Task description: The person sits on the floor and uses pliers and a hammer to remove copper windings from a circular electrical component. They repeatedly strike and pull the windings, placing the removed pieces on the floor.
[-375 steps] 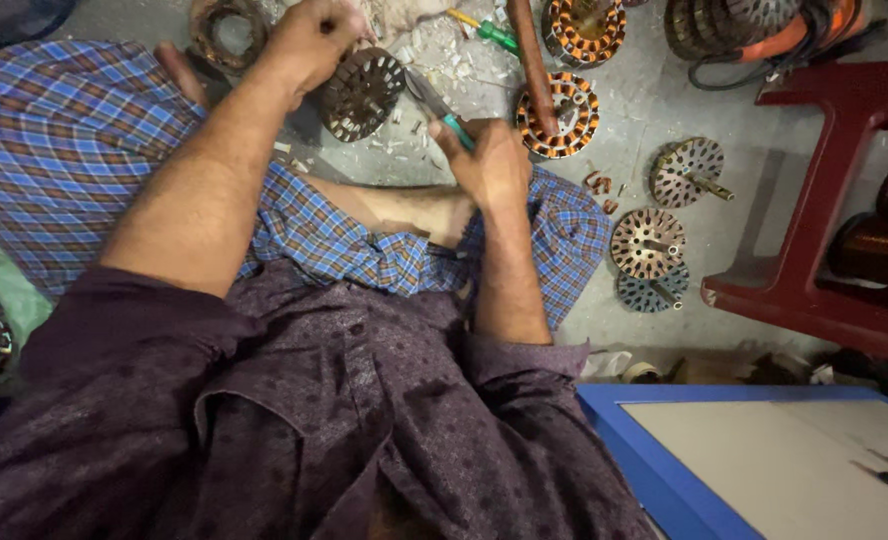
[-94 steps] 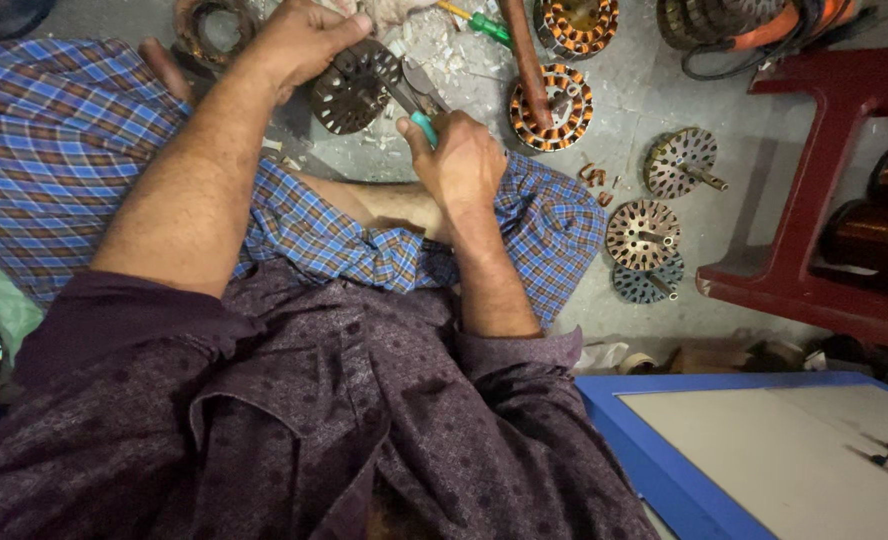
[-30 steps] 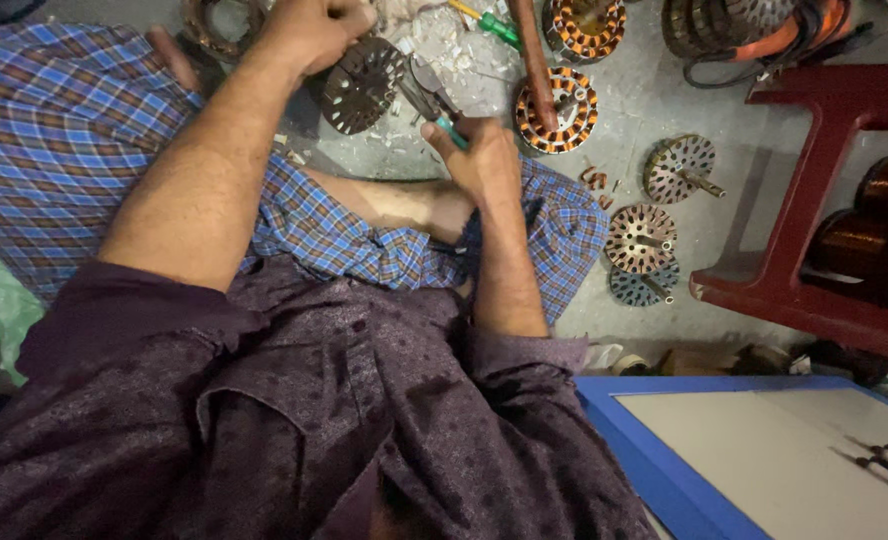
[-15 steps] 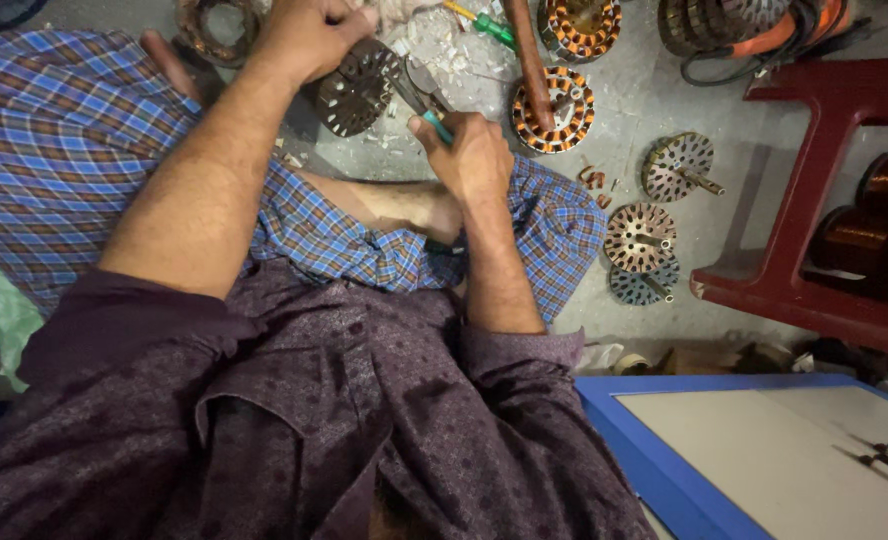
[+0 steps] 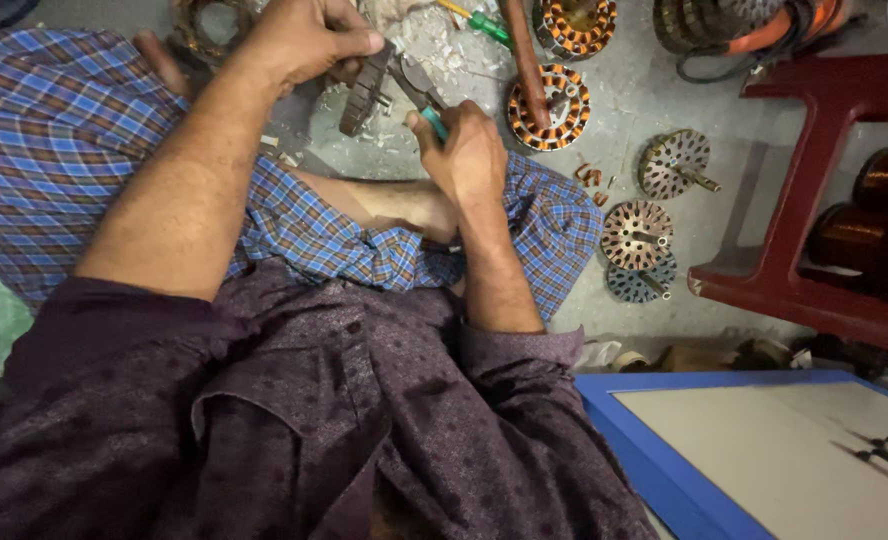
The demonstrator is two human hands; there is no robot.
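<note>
From my view I can make out no packages, labels, signs or screens anywhere around the hands.

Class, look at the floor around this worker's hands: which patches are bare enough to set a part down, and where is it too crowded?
Bare grey floor lies between the copper-wound stator and the slotted rotor; another strip runs between the stacked rotors and the red stool. It is crowded around the left hand and right hand, where the held stator, pliers and white scraps sit.
</note>
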